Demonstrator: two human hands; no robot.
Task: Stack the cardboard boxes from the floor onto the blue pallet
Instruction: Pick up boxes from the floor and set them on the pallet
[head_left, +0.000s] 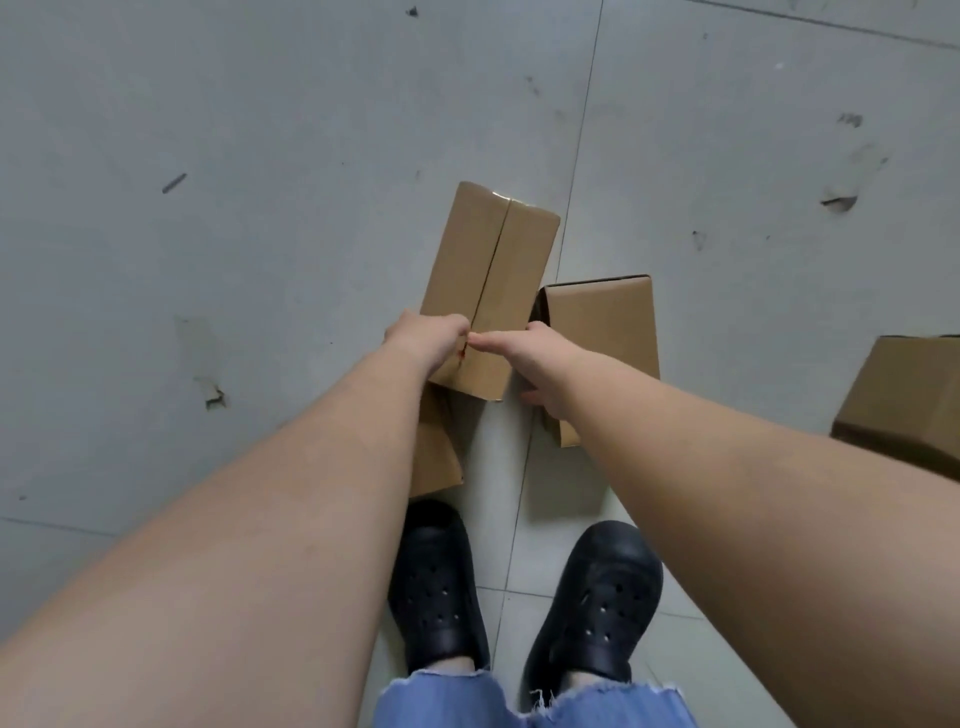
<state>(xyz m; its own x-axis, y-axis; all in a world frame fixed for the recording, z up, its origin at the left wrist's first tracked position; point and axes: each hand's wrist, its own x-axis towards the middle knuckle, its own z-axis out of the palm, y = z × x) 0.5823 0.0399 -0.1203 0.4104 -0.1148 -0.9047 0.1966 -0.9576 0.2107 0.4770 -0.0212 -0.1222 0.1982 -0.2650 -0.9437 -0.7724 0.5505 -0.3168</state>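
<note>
A long brown cardboard box (491, 270) with a seam down its top is held at its near end by both hands, above the grey floor. My left hand (426, 338) grips its left side, with the fingers wrapped around the edge. My right hand (530, 358) grips its right side, thumb lying across the top. A second cardboard box (608, 322) lies on the floor just right of it, partly hidden by my right arm. A third box (436, 457) sits under my left forearm, mostly hidden. The blue pallet is not in view.
Another cardboard box (904, 400) stands at the right edge. My two feet in black clogs (436, 587) (597, 603) stand just behind the boxes. Scuffed grey floor tiles (208, 182) stretch to the left and far side.
</note>
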